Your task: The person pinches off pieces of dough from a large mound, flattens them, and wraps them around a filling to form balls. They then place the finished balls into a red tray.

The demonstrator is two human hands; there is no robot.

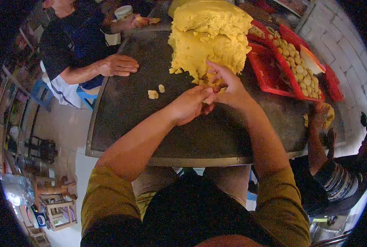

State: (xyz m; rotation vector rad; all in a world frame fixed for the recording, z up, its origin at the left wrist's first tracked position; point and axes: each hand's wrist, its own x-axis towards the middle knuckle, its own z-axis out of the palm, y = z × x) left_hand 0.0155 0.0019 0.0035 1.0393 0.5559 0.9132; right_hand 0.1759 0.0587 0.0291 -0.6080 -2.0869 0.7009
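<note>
A big block of yellow dough [210,45] stands on the dark tabletop in front of me, its near edge crumbly and torn. My left hand [191,105] is closed, with its thumb and fingers curled together just below that edge; what it holds is hidden. Against it, my right hand [231,84] has its index finger stretched toward the block. A small piece of yellow dough [221,89] shows between its thumb and fingers. Two small dough bits [153,94] lie on the table left of my hands.
Red trays [270,74] stand at the right, one filled with several round dough pieces [299,68]. A person's hand [118,65] rests on the table at the left. Another person's hand [317,115] is beside a dough lump [327,115] at the right. A lidded jar [123,13] stands at the back.
</note>
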